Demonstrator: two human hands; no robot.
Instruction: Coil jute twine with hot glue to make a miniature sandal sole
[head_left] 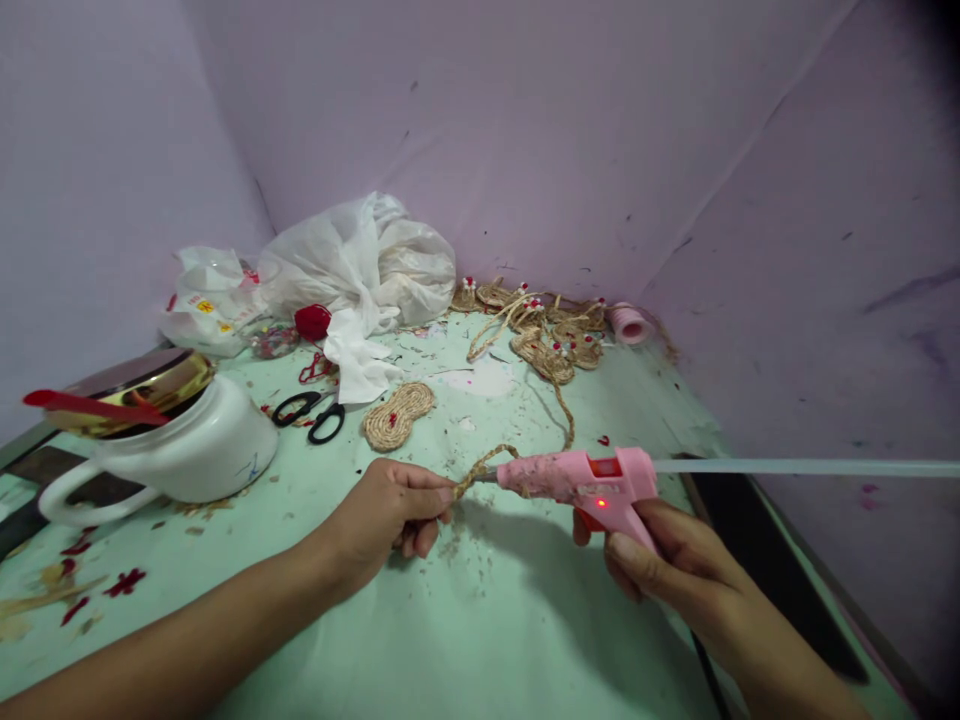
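My left hand [409, 505] pinches the end of a braided straw cord [480, 465] between thumb and fingers. From there the cord loops back across the table toward a pile of woven straw pieces [544, 355]. In my right hand [667, 560] is a pink hot glue gun [577, 480], its red light lit. Its metal nozzle points left and meets or nearly meets the cord beside my left fingertips. A long translucent glue stick [810, 467] sticks out of the gun's back. Behind my left hand lies a flat coiled straw sole shape [399, 416] with a small red mark.
At left stands a white mug [217, 450] with a gold-rimmed lid and a red-handled tool on it. Black-handled scissors [311, 415], white tissue [356, 360], a red yarn ball [313, 322] and plastic bags [367, 260] lie behind. A pink spool [630, 325] sits by the wall.
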